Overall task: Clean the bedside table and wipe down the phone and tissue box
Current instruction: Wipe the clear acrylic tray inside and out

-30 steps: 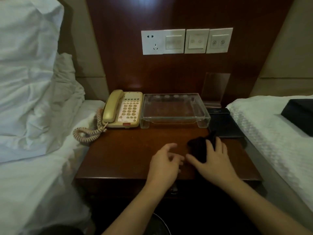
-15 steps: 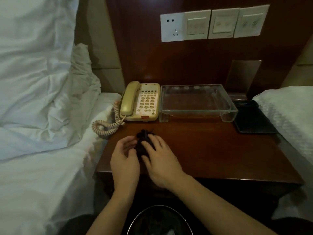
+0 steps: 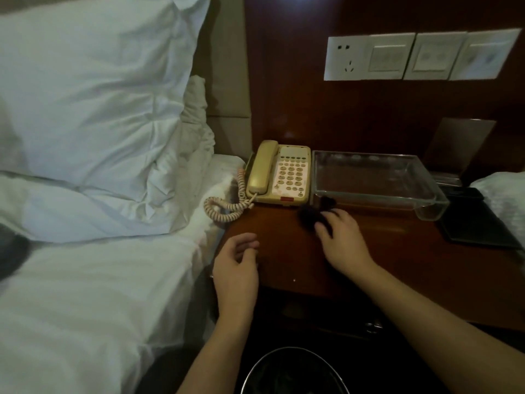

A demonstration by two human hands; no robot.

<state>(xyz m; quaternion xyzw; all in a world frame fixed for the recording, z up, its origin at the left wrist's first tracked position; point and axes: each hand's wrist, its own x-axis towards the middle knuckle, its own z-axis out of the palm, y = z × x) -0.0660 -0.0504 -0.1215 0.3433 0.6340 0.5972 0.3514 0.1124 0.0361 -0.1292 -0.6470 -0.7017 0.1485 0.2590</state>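
A: What fills most of the view?

B: A white bed on the left, with a big rumpled pillow propped at its head; beside it stands the dark wooden bedside table, set against a wood panel carrying a row of white wall switches.

A: And on the table?

B: At the back, a clear plastic tray; just left of it, touching or nearly so, the cream phone, handset on its cradle, coiled cord trailing off the table's left edge onto the sheet; to the tray's right lies a flat black tray. Below the table's front edge, the rim of a round bin shows.

A: The hands?

B: The right hand presses a small dark cloth onto the tabletop, just in front of the gap between phone and clear tray; its fingers lie over the cloth, blurred, so whether they curl round it I cannot tell; the left hand hangs over the table's front-left corner, fingers loosely curled, holding nothing.

A: The tissue box?

B: I cannot pick it out.
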